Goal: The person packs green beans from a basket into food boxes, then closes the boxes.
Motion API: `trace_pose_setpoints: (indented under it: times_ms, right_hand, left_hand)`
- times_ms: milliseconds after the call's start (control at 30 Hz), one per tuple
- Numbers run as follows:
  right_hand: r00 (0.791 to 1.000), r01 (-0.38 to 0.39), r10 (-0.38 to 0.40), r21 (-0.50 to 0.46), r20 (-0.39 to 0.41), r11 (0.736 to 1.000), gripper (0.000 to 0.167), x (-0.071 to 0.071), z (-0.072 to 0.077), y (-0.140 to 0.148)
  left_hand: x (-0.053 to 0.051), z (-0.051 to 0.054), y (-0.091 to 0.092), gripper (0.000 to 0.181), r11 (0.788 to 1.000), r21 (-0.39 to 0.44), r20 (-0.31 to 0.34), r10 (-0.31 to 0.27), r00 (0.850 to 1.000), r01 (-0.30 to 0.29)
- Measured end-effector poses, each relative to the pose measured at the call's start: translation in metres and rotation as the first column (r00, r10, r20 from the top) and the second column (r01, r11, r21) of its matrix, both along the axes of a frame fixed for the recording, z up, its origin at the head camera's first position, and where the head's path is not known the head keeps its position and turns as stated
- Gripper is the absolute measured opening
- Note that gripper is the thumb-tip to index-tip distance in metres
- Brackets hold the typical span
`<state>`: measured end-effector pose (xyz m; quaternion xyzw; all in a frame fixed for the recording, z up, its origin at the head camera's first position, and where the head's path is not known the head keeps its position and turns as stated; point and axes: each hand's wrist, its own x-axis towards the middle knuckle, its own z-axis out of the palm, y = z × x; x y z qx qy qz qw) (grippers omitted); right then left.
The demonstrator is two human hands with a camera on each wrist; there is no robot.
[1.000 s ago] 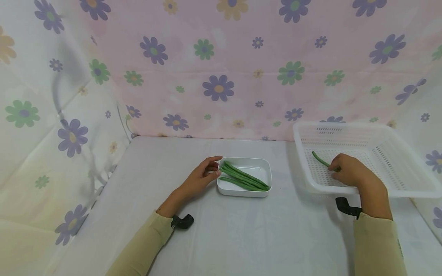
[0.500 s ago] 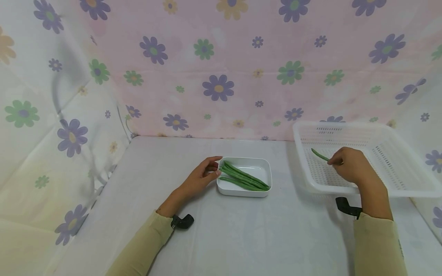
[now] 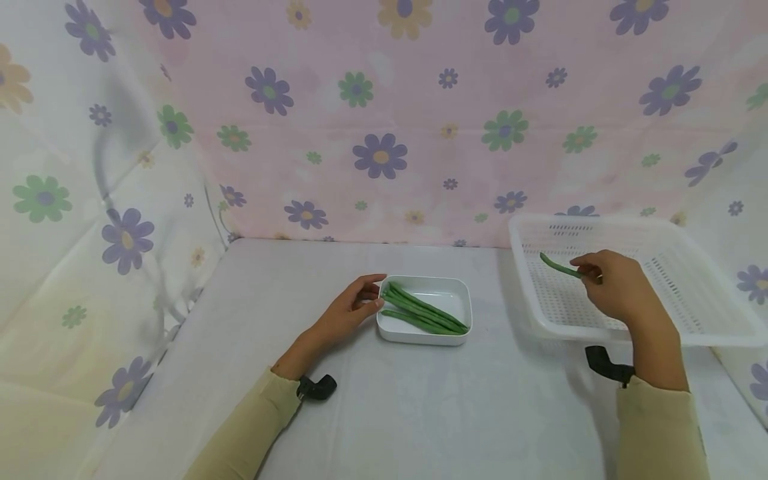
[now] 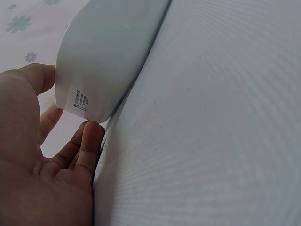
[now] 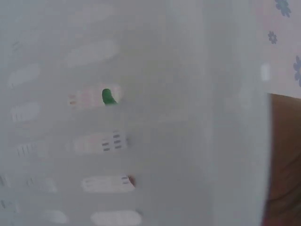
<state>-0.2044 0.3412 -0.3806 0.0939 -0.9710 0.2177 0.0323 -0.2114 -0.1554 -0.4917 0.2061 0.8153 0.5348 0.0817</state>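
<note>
My left hand point(image 3: 342, 312) touches the left end of a small white rectangular dish point(image 3: 441, 338), thumb and fingertips against its outer wall. Several green beans point(image 3: 417, 310) lie side by side in that dish. The left wrist view shows the printed wall of the dish point(image 4: 101, 56) against the left hand point(image 4: 51, 174). Over the left part of a white plastic basket point(image 3: 720, 337), my right hand point(image 3: 618, 287) pinches one green bean point(image 3: 558, 266), its free end pointing left. Through a basket slot, the right wrist view catches a bit of green bean point(image 5: 108, 96); the basket wall hides most of that hand.
Both containers stand on a white-covered table point(image 3: 420, 413), the basket to the right of the dish. A flowered pink cloth point(image 3: 420, 220) hangs behind the table, and pale flowered cloth point(image 3: 54, 267) hangs at the left.
My right hand has lifted slightly from the basket floor, carrying the green bean up with it. My left hand and the dish have stayed in place.
</note>
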Motion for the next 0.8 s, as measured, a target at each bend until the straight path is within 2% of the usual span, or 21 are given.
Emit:
trace_pose_setpoints:
  times_ms: [333, 800]
  right_hand:
    - [0.997, -0.004, 0.002, -0.019, -0.08, 1.0, 0.034, 0.013, 0.017, -0.012]
    - [0.969, -0.057, 0.04, -0.06, -0.244, 0.997, 0.032, 0.031, 0.036, -0.044]
  left_hand:
    - [0.001, 0.001, 0.0, 0.056, 1.0, 0.016, 0.007, -0.001, 1.0, 0.001]
    - [-0.001, 0.0, -0.001, 0.055, 1.0, 0.007, -0.003, -0.008, 1.0, 0.008]
